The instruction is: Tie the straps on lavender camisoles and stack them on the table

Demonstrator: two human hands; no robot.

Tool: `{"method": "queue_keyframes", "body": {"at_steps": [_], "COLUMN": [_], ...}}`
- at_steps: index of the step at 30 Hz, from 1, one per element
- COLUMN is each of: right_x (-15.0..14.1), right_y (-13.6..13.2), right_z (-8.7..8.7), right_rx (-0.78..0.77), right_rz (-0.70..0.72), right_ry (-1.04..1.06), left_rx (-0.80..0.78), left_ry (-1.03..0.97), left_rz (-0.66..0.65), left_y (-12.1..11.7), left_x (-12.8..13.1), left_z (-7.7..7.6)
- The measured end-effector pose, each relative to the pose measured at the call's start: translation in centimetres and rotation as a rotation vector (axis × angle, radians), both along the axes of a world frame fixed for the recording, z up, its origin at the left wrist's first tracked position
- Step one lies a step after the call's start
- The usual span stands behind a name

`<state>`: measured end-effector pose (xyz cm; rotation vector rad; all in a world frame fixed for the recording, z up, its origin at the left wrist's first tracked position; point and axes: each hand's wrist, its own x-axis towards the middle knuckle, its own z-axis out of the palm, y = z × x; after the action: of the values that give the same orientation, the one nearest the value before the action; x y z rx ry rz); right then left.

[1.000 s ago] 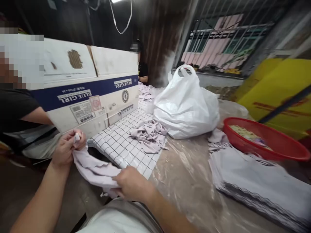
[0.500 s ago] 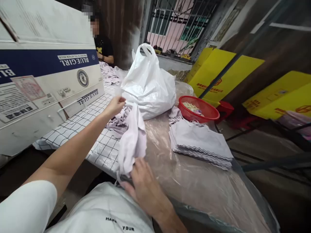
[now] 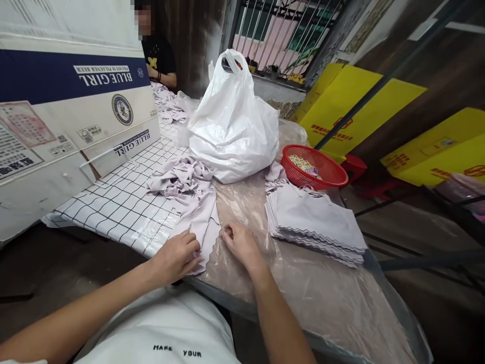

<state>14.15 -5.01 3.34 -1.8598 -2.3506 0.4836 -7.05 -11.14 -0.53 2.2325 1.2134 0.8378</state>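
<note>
A flat piece of pale lilac fabric (image 3: 204, 215) with a wavy edge lies on the table in front of me, running up to a crumpled heap of similar fabric pieces (image 3: 184, 177). My left hand (image 3: 176, 258) rests on its near left part, fingers curled in against the cloth. At its right edge, my right hand (image 3: 240, 245) is closed, thumb and fingers pinched at the border; the exact contact is hard to see. To the right sits a neat stack of flat lilac fabric pieces (image 3: 316, 217) with wavy edges.
Behind the heap stands a full white plastic bag (image 3: 235, 131). A red basket (image 3: 333, 174) holding small items sits behind the stack. A large carton (image 3: 56, 126) stands at the left. Beyond it is another person (image 3: 161, 60). Yellow boards (image 3: 352, 111) lean at the right.
The fabric piece, earlier lifted and hanging bunched, now lies spread on the table. My left hand has come down toward me from the heap; my right hand has moved up and right.
</note>
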Motion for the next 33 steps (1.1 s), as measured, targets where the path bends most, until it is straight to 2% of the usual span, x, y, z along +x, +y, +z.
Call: {"method": "queue_keyframes", "body": {"at_steps": [3,5,9,11,15,18,20,21,25,29,31,33], "right_x": [-1.2,-1.9,-2.2,-1.7,-0.1,0.1,-0.3,-0.7,-2.0,-1.6,-0.7,0.7], "right_y": [0.7,0.9,1.1,0.8,-0.2,-0.6,-0.4,-0.2,0.9,1.7,1.9,2.0], "right_z": [-0.7,-1.2,-1.4,-1.1,0.1,0.6,0.5,0.3,-0.4,0.0,0.8,1.6], "right_rx": [0.008,0.017,-0.007,-0.038,-0.085,-0.037,0.030,0.057,0.079,0.071,0.077,0.084], "right_rz": [-0.026,-0.050,-0.073,-0.069,-0.083,-0.080,-0.052,-0.034,0.036,-0.012,-0.072,-0.122], "right_ry": [-0.008,-0.046,-0.143,-0.171,-0.202,-0.190,-0.194,-0.207,-0.284,-0.276,-0.237,-0.198], "left_rx": [0.029,0.014,-0.120,-0.263,-0.562,-0.548,-0.408,-0.324,-0.092,-0.083,-0.131,-0.172], "left_ry": [0.126,0.132,-0.076,-0.275,-0.692,-0.813,-0.726,-0.640,-0.152,0.337,0.455,0.476], "left_rz": [0.037,0.076,0.106,0.162,0.400,0.540,0.518,0.456,0.081,-0.114,-0.192,-0.263], "left_y": [0.3,0.5,0.5,0.5,0.7,0.5,-0.1,-0.4,-1.0,0.3,1.0,1.5], "left_x": [-0.1,-0.4,-1.3,-2.4,-5.8,-7.2,-7.0,-6.5,-4.1,-2.9,-2.8,-2.9], "left_z": [-1.2,-1.9,-2.2,-1.9,-0.3,1.5,2.5,2.9,3.0,2.5,2.6,3.0]}}
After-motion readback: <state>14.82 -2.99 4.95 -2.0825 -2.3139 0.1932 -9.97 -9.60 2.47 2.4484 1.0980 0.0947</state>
